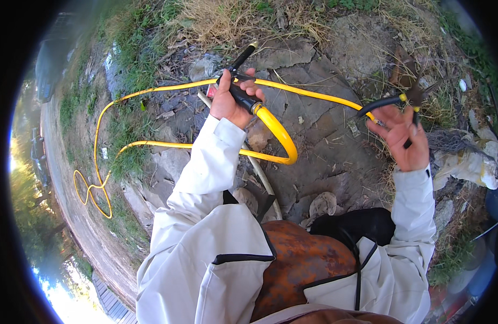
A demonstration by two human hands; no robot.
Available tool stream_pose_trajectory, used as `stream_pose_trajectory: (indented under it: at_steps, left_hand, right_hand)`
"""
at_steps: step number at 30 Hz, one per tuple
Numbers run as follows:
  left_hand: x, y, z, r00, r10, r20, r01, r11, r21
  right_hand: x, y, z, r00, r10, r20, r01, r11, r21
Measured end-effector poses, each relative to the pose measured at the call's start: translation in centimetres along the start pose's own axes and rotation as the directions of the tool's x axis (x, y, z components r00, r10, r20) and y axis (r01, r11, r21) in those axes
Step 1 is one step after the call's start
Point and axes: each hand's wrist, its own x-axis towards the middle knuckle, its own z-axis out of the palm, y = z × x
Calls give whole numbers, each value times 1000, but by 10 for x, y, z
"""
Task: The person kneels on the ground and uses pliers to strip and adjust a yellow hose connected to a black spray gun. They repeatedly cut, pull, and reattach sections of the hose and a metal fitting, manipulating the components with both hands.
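Nearest lay the person's pale jacket [206,227] with black trim, open over a mottled rust-brown garment [305,256], and beyond it a black-clad leg [362,224]. The left hand [233,102] was closed around a black handle [243,97], from which a black rod [243,56] with a lighter tip pointed up and away. The handle's near end joined a thick yellow line [276,129], hose or cable, which bent round and ran left under the forearm. The right hand [403,137] gripped pliers [416,96] by their black-and-yellow handles, which stood apart, the metal head pointing away to the right. One end of the yellow line lay just beside those fingers; whether they touched could not be told. Below the hands a pale pole [262,178] slanted over cracked stone slabs [324,140]. Farther off came dry grass [222,24], and leftward, a dirt track [71,178] and a blurred vehicle [46,70].
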Motion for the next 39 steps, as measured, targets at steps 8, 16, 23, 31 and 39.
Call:
stream_pose_trajectory:
  at_steps: [8,16,23,31,39]
  left_hand:
    - [-19,10,22,980,67,185,-105,973,207]
    - [-45,11,46,819,259,512,-521,710,474]
    - [-62,14,54,747,262,611,-638,539,550]
    - [-59,16,51,718,313,622,-683,491,541]
    - [-50,6,55,811,436,390,-585,618,524]
  right_hand:
    - [-21,63,88,897,373,235,-383,924,-4]
    - [-25,101,126,811,459,363,-516,853,74]
    - [-19,101,142,844,477,245,-453,879,-149]
    - [-15,115,133,851,480,212,-458,877,-145]
    - [-1,129,158,877,415,243,-429,903,6]
